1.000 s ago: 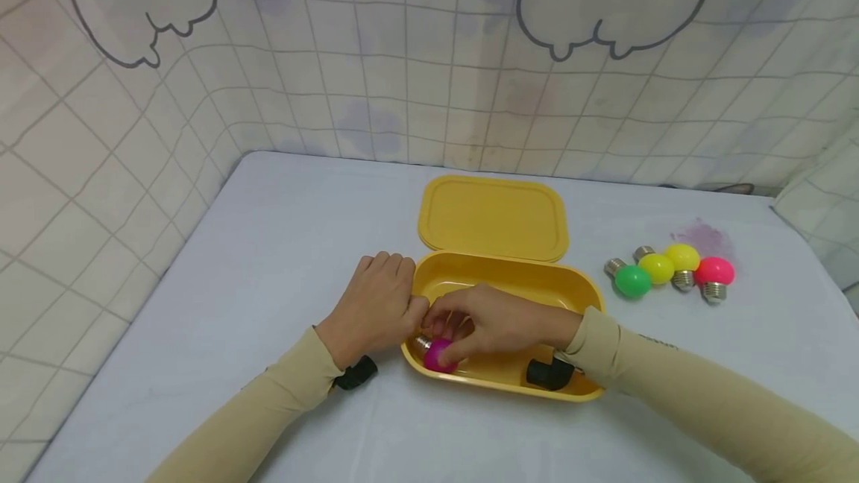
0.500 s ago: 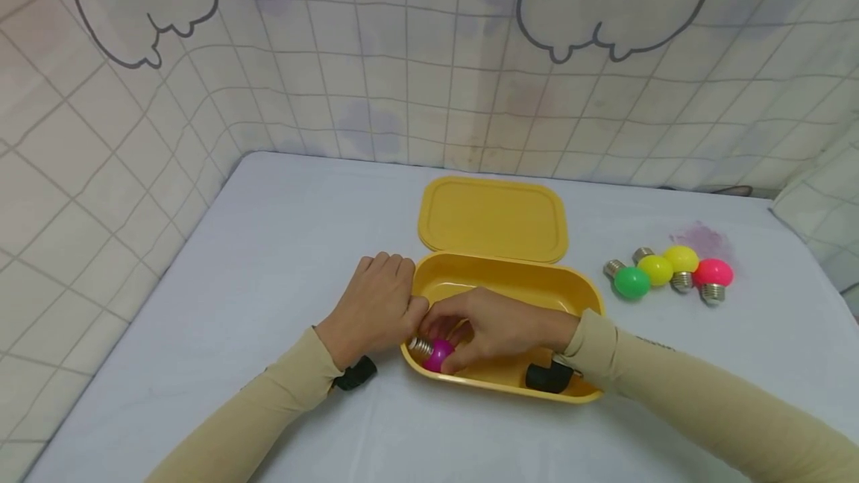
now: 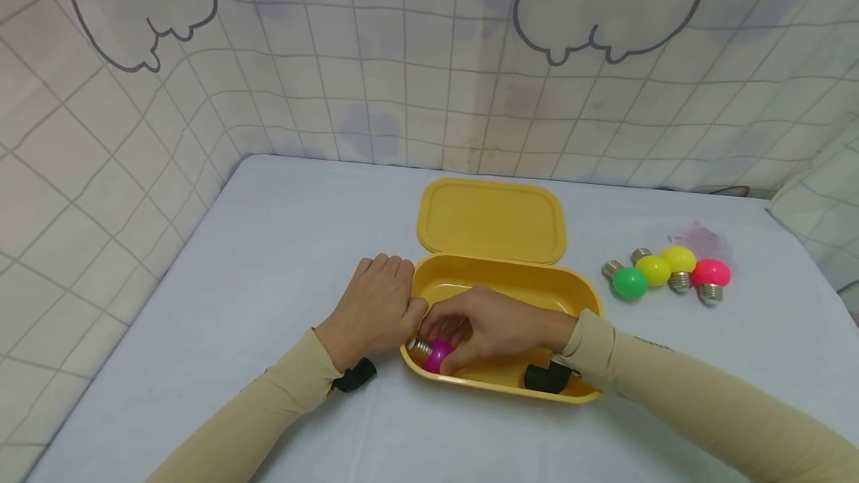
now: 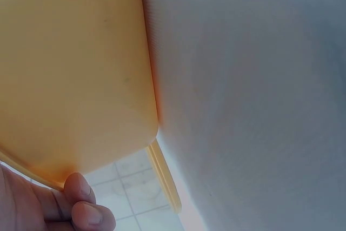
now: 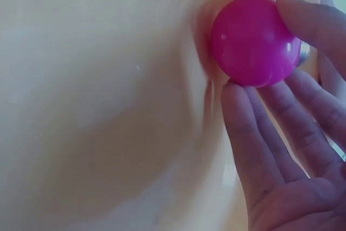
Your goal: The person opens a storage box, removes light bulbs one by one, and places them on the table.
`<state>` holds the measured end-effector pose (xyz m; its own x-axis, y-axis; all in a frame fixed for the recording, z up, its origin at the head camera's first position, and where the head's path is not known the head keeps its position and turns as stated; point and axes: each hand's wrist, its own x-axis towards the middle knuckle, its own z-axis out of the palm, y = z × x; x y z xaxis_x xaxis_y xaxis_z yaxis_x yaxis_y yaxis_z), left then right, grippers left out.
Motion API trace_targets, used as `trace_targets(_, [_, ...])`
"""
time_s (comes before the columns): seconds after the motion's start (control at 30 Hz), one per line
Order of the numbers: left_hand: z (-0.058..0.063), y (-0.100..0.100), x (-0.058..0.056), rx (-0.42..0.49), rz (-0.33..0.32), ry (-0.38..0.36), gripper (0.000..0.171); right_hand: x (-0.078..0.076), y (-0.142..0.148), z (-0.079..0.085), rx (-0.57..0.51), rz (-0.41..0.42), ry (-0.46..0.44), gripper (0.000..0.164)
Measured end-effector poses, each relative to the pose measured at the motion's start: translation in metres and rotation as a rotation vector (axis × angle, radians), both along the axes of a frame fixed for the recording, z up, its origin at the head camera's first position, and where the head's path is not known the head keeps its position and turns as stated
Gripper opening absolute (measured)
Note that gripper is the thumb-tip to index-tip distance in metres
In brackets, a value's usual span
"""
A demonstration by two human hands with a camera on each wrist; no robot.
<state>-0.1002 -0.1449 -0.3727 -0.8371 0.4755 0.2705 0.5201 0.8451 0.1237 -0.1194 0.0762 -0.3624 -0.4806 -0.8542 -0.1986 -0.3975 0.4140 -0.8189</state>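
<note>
My left hand (image 3: 372, 308) grips the left end of a yellow plastic box (image 3: 520, 271) at its rim; in the left wrist view its curled fingertips (image 4: 81, 187) show under that rim. Inside the box, at the near left corner, lies a magenta light bulb (image 3: 438, 357) with its silver screw base pointing left. My right hand (image 3: 493, 323) reaches in from the right and pinches the bulb between thumb and fingers. The right wrist view has the round magenta globe (image 5: 254, 41) close against the box wall, its screw base mostly hidden behind the thumb.
Behind the box lies a flat yellow lid (image 3: 492, 219). To the right, a green bulb (image 3: 630, 284), two yellow bulbs (image 3: 654, 270) and a pink bulb (image 3: 711, 273) lie grouped on the white tabletop (image 3: 302, 215). A black wrist device (image 3: 546, 377) dips into the box.
The magenta bulb has turned slightly in the right fingers, so more of its screw base shows. The left hand keeps its hold on the rim.
</note>
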Motion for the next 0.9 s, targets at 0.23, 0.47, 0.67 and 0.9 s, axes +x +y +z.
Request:
trace_targets(0.23, [0.001, 0.001, 0.001, -0.006, -0.003, 0.006, 0.022, 0.001, 0.004, 0.004, 0.014, 0.015, 0.078, 0.039])
trace_targets(0.47, [-0.001, 0.000, 0.001, -0.003, -0.003, -0.008, 0.022, 0.003, 0.011, 0.006, 0.039, 0.004, 0.086, 0.039])
trace_targets(0.67, [-0.001, 0.000, 0.000, 0.005, -0.003, -0.009, 0.021, 0.005, 0.017, 0.011, 0.049, -0.030, 0.064, 0.041])
trace_targets(0.9, [-0.002, 0.002, 0.000, -0.002, 0.009, -0.035, 0.021, 0.008, 0.023, 0.015, 0.053, -0.045, 0.061, 0.041])
